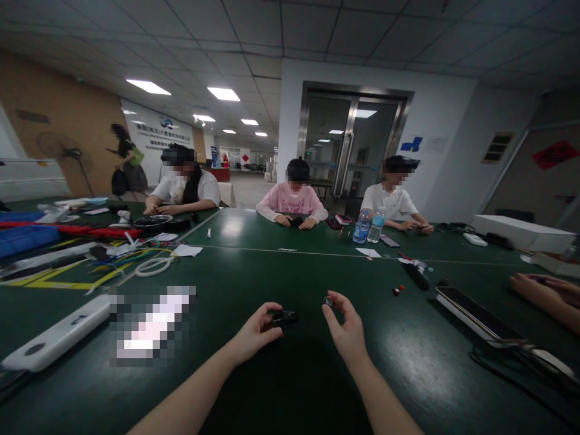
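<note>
My left hand (259, 331) grips a small black device (286, 318) between thumb and fingers, just above the green table (290, 272). The device looks like a dark block with an uneven surface; its exact kind does not show. To the right, apart from it, my right hand (347, 326) pinches a tiny dark piece with a light face (328, 301) between thumb and forefinger. What that piece is cannot be made out. Both hands are over the near middle of the table.
A white power strip (58, 332) and a blurred-out bright panel (156, 323) lie on the left. Cables (154, 266) are behind them. On the right lie a phone-like slab (480, 314) and a black object (414, 275). Water bottles (361, 226) stand farther back. Co-workers sit around the table.
</note>
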Demonstrator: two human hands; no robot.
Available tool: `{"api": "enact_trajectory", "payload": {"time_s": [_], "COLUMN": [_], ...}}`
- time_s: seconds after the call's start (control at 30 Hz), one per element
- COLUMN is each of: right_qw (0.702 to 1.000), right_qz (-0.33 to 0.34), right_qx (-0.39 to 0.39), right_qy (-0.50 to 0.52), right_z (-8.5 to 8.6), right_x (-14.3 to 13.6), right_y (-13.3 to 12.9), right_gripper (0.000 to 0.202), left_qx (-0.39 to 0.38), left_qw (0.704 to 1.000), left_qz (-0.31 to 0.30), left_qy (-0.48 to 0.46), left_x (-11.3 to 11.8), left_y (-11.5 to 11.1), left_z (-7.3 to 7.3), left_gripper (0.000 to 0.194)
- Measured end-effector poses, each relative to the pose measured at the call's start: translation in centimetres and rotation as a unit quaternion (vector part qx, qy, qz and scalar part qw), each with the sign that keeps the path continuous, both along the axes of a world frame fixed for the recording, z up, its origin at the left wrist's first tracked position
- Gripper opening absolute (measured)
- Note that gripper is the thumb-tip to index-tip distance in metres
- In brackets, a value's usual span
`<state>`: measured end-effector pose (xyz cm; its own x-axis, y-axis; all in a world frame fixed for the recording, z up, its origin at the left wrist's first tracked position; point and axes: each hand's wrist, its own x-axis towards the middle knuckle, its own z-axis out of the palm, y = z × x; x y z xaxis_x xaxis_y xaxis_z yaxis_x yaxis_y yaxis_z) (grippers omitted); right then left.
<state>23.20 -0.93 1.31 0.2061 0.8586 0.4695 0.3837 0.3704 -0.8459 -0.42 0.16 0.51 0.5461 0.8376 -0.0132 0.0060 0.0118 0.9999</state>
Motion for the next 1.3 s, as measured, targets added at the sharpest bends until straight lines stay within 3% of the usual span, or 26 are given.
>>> {"api": "enact_trajectory", "payload": {"time_s": [0.47,0.83,1.3], "right_qw": [0.999,0.997,0.992], "right_qz": [0.021,0.052,0.097], "right_qx": [-0.007,-0.014,-0.052], "right_qy": [-0.027,-0.053,-0.058], "right_z": [0.6,0.7,0.2], "right_x": [-0.3,-1.0,-2.1], "right_y": [-0.5,-0.6,-0.8], "right_gripper": [0.026,0.022,0.025], "left_qx": [0.032,0.022,0.035], "left_qw": [0.999,1.000,0.999], "left_qz": [0.009,0.007,-0.010], "left_qy": [-0.001,0.011,-0.012], "left_x": [0.2,0.4,0.4], "left_y": [0.3,-0.2,0.3], "left_z": [-0.4,0.5,-0.6], "left_gripper": [0.043,0.044,0.041]}}
